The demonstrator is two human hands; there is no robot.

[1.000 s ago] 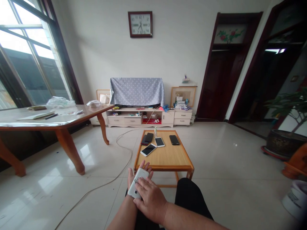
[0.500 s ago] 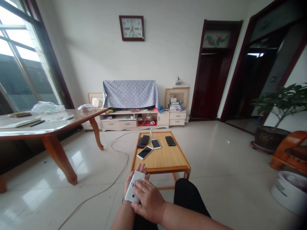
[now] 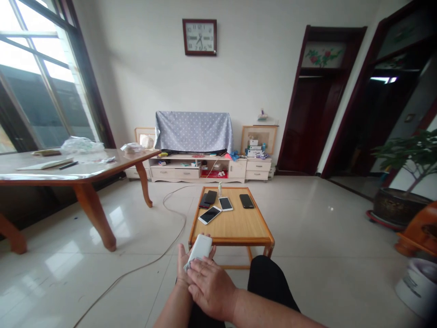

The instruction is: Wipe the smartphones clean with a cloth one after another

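Note:
A white smartphone [image 3: 200, 246] lies on the upturned palm of my left hand [image 3: 183, 266]. Its pale, plain face is turned up. My left thumb stands out at the phone's left, and other fingertips show past its right and far edges. Across the near end of the phone rests my right hand [image 3: 215, 289], palm down, its fingers extended close together and touching the phone. A greyish patch shows by those fingertips; I cannot make out what it is. Beneath my right hand, the near end of the phone is hidden.
Ahead stands a low wooden table [image 3: 235, 232]. On it are two white phones with dark screens [image 3: 210, 215] [image 3: 226, 203], a black phone [image 3: 246, 201], dark stacked phones [image 3: 210, 197] and a small bottle [image 3: 220, 189]. A cable [image 3: 150, 263] crosses the floor. A larger table [image 3: 102, 173] stands left.
The white phone has moved away from me along my left palm, and the dark camera spot on it is now covered. My right fingers lie nearer its near end. The view has turned slightly left.

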